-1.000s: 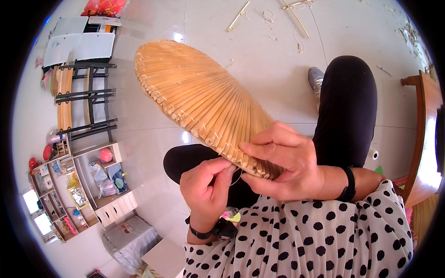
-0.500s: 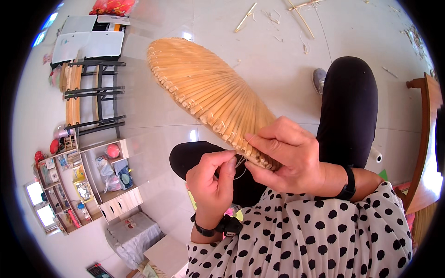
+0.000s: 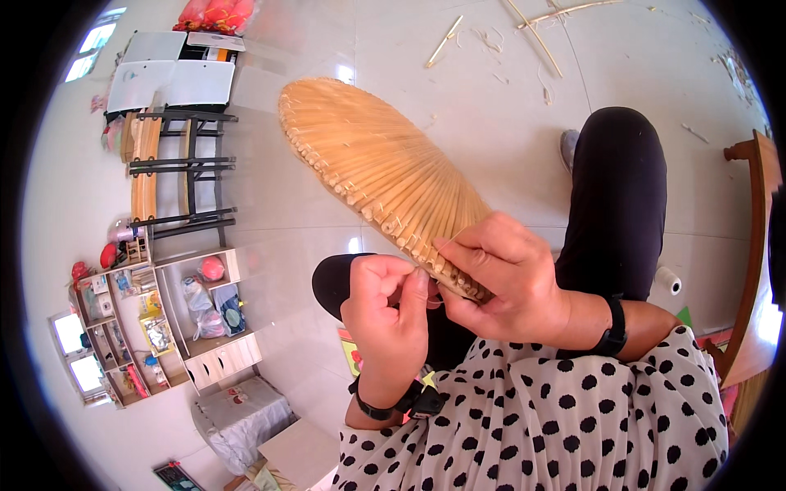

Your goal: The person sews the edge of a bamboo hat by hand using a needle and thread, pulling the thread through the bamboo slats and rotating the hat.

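Straw disc point(image 3: 381, 168), farther right than before, right hand point(image 3: 512, 278) gripping it, left hand point(image 3: 385, 319) pinched

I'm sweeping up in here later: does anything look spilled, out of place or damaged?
Yes: loose straw-coloured stalks and thin scraps lie scattered on the floor near the top of the picture, some stalks crossing, which looks untidy. The ribbed disc in the right hand shows no obvious damage.

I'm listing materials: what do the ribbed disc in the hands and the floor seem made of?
Ribbed disc: probably dried plant stalks, natural tan with a soft sheen; round cut ends line its rim, exact plant unclear.
Floor: likely glazed tile, pale and glossy, given the straight joints and bright reflections.
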A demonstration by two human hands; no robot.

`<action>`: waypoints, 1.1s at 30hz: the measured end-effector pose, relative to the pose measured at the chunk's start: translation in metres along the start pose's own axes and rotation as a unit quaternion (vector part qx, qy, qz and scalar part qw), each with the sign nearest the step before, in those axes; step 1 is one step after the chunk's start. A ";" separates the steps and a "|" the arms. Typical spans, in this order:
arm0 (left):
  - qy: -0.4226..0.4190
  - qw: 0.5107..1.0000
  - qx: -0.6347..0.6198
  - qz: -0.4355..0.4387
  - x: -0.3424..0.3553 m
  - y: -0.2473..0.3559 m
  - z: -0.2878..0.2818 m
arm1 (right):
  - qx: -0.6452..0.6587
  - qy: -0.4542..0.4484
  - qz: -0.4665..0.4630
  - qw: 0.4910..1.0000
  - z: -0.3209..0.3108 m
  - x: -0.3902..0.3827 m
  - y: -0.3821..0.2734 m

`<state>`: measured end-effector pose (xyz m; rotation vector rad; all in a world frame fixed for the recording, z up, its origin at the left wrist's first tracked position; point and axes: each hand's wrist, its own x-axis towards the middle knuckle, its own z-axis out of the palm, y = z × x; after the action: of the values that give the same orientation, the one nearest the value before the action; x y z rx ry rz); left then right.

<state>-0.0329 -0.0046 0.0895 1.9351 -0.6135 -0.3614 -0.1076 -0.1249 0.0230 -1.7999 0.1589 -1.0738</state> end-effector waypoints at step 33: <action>-0.018 0.930 -0.345 -0.123 0.065 -0.030 -0.058 | -0.024 -0.099 0.005 0.995 0.030 -0.019 -0.017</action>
<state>0.0575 0.0129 0.0882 1.3206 -0.2111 -0.6730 -0.1028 -0.0861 0.0218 -1.9353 0.0731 -0.8840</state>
